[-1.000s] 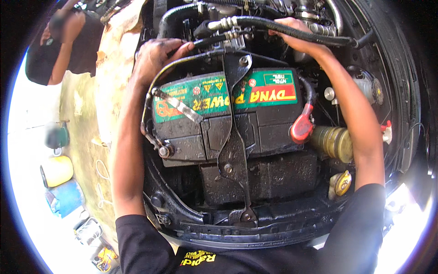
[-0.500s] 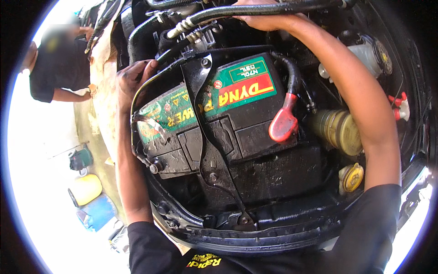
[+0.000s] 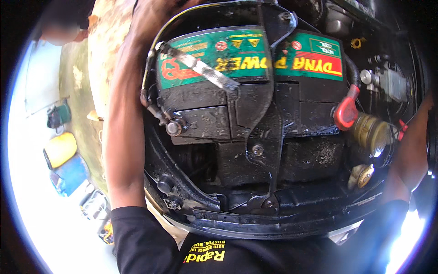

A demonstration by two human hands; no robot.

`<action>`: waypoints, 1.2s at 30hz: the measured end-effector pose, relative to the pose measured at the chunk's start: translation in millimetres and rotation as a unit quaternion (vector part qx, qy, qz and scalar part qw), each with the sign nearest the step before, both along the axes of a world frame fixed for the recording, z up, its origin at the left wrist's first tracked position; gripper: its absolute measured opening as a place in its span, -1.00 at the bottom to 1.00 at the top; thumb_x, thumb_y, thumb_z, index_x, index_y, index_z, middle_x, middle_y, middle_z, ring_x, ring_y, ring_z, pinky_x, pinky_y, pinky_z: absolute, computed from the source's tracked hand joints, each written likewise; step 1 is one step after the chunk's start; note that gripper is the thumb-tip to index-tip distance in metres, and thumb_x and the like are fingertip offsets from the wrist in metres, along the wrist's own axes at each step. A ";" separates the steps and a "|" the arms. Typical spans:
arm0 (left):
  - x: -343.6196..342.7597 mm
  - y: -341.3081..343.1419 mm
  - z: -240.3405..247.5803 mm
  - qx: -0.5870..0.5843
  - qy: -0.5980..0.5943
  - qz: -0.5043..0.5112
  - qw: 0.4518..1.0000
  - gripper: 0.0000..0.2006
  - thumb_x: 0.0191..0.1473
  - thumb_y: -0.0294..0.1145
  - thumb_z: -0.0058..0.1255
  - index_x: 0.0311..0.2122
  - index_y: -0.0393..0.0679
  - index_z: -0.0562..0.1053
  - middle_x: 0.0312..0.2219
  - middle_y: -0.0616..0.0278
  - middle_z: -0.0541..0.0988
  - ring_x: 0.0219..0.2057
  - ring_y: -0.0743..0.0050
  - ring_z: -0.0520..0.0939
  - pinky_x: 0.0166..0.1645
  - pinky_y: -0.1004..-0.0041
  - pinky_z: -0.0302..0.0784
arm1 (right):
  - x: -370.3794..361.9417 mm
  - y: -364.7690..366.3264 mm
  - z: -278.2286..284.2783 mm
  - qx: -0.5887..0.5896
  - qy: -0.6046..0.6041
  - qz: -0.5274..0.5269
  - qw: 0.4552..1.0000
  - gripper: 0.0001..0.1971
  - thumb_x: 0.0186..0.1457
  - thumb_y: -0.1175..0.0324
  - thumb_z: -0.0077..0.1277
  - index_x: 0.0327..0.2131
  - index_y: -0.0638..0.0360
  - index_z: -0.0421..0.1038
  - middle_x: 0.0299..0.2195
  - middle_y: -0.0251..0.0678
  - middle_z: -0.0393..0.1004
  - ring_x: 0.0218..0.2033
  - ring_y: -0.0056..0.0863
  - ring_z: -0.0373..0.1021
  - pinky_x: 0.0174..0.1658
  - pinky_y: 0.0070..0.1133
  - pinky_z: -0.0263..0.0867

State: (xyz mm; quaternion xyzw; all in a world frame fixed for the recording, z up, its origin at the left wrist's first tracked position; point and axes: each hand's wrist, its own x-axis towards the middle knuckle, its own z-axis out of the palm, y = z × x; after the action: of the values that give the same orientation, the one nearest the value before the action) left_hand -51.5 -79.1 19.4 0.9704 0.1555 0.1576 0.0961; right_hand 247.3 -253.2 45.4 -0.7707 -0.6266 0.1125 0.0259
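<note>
My left hand (image 3: 159, 10) reaches to the top edge of the view, beyond the far left corner of a car battery. It is blurred and its fingers are cut off, so I cannot make out its grip. My right forearm (image 3: 408, 157) runs up along the right rim, with the hand itself out of sight. Between the arms sits the black battery (image 3: 205, 121) with a green label, under a black hold-down bracket (image 3: 264, 114). A silvery bar-shaped streak (image 3: 200, 68) crosses the label; I cannot tell if it is a tool or glare.
A red terminal cover (image 3: 346, 113) is on the battery's right, and a bare terminal clamp (image 3: 174, 127) on its left. Further right are a yellowish cylinder (image 3: 369, 132) and a yellow cap (image 3: 364, 176). A yellow container (image 3: 61, 150) stands on the ground at left, near another person (image 3: 68, 20).
My view has shifted, so the battery appears further right and higher. My right hand has gone from the far hoses out of view at the right. My left hand has moved farther up.
</note>
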 end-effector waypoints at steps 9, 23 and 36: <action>-9.3 20.4 -6.6 -0.055 -0.069 -0.103 0.991 -0.55 0.36 -0.01 0.12 -0.48 -0.14 0.62 -0.64 -0.03 0.56 -0.60 0.01 0.62 -0.41 0.09 0.50 | -25.5 45.4 32.0 -0.110 -0.080 0.026 0.990 -0.76 0.22 0.35 0.00 -0.20 0.15 0.67 -0.29 0.01 0.67 -0.20 -0.02 0.60 -0.12 -0.20 0.47; -14.1 32.9 -13.3 -0.057 -0.060 -0.120 0.989 -0.43 0.39 0.13 -0.01 -0.50 -0.15 0.59 -0.59 -0.09 0.59 -0.48 -0.20 0.67 -0.30 -0.02 0.58 | -61.4 88.3 45.3 -0.173 -0.130 0.056 0.975 -0.76 0.18 0.36 0.00 -0.23 0.18 0.67 -0.32 0.03 0.66 -0.24 -0.04 0.60 -0.16 -0.21 0.46; -9.8 33.6 -19.7 -0.040 -0.094 -0.124 0.987 -0.42 0.37 0.08 0.08 -0.60 -0.15 0.53 -0.71 0.05 0.51 -0.65 0.07 0.57 -0.42 0.08 0.51 | -70.2 89.6 47.2 -0.191 -0.133 0.054 0.971 -0.77 0.15 0.38 0.01 -0.26 0.22 0.67 -0.35 0.04 0.66 -0.28 -0.05 0.60 -0.20 -0.21 0.46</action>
State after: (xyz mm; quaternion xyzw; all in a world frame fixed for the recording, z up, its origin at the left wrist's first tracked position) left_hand -61.3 -45.5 -0.3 0.9584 0.0303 0.2287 0.1679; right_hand 177.2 -163.5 92.6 -0.7343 -0.6323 0.1280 -0.2114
